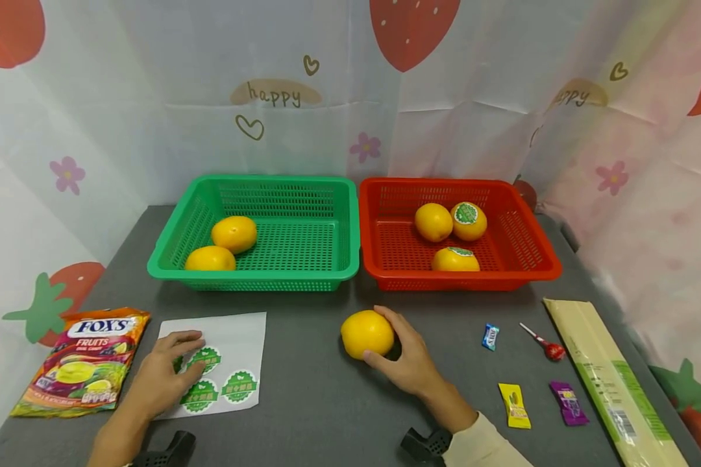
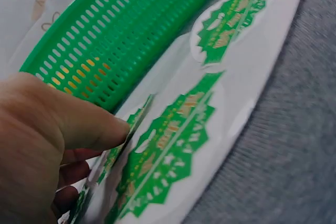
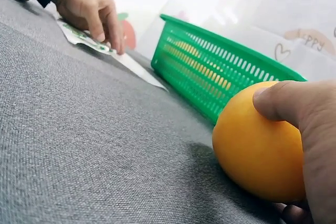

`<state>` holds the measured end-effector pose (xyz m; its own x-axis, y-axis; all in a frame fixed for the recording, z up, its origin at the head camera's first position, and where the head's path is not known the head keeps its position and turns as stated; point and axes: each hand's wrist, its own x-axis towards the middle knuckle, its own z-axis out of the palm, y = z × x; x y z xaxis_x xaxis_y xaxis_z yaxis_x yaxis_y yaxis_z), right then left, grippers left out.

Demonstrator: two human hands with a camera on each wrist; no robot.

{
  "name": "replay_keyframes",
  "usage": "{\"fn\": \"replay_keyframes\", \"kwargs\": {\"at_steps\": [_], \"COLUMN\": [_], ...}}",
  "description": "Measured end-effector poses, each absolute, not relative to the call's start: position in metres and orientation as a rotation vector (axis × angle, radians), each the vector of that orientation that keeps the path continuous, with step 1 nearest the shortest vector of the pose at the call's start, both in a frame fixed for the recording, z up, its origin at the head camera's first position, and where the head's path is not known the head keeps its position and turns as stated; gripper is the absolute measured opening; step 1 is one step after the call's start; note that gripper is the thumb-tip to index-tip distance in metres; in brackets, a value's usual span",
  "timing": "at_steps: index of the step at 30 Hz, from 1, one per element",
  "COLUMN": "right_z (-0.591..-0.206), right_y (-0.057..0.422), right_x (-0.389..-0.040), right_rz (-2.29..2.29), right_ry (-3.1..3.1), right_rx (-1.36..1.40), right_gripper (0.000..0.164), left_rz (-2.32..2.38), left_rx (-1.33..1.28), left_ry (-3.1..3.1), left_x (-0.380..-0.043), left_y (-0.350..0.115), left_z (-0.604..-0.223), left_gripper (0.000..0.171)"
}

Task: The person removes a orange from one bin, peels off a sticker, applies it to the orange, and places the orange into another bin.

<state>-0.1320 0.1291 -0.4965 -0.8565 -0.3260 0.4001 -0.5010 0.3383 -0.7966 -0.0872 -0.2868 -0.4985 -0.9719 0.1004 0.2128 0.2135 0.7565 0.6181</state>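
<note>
My right hand (image 1: 405,357) grips a yellow lemon (image 1: 367,334) on the table, thumb on the near side and fingers on the far side. In the right wrist view the thumb lies across the top of this lemon (image 3: 257,145). Over a white sheet (image 1: 239,331) of round green stickers (image 1: 239,387) is my left hand (image 1: 166,371), its thumb and fingers apart. The left wrist view has the thumb tip at a sticker (image 2: 113,153) that looks tilted; whether its edge is lifted is unclear. Other fingers are partly hidden behind it.
A green basket (image 1: 251,280) with two lemons stands at the back left. Beside it a red basket (image 1: 461,280) holds three lemons, two with green stickers showing. A candy bag (image 1: 82,363) lies far left. Small candies, a lollipop (image 1: 552,351) and a long pale packet (image 1: 610,376) lie right.
</note>
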Motion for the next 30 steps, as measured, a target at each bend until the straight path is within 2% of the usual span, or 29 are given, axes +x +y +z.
{"fn": "replay_keyframes", "kwargs": {"at_steps": [5, 8, 14, 20, 27, 30], "right_z": [-0.472, -0.47, -0.469, -0.469, -0.471, -0.472], "right_y": [0.127, 0.127, 0.127, 0.125, 0.126, 0.124], "right_x": [-0.122, -0.122, -0.123, -0.123, -0.121, -0.121], "right_rz": [1.546, 1.545, 1.544, 1.562, 1.565, 1.57], "right_ry": [-2.416, -2.412, -2.421, -2.404, -2.428, -2.436], "right_rx": [0.764, 0.773, 0.785, 0.8, 0.746, 0.731], "right_gripper": [0.069, 0.07, 0.072, 0.071, 0.071, 0.071], "left_rz": [-1.047, -1.075, -1.096, -1.093, -1.228, -1.322], "left_rx": [-0.15, -0.096, -0.111, -0.213, -0.477, -0.581], "left_ry": [-2.763, -2.717, -2.562, -2.413, -2.285, -2.265], "left_x": [-0.09, -0.091, -0.089, -0.089, -0.102, -0.109], "left_y": [-0.283, -0.281, -0.282, -0.27, -0.217, -0.188], "left_z": [-0.498, -0.499, -0.495, -0.472, -0.449, -0.443], "left_gripper": [0.013, 0.005, 0.007, 0.007, 0.024, 0.025]}}
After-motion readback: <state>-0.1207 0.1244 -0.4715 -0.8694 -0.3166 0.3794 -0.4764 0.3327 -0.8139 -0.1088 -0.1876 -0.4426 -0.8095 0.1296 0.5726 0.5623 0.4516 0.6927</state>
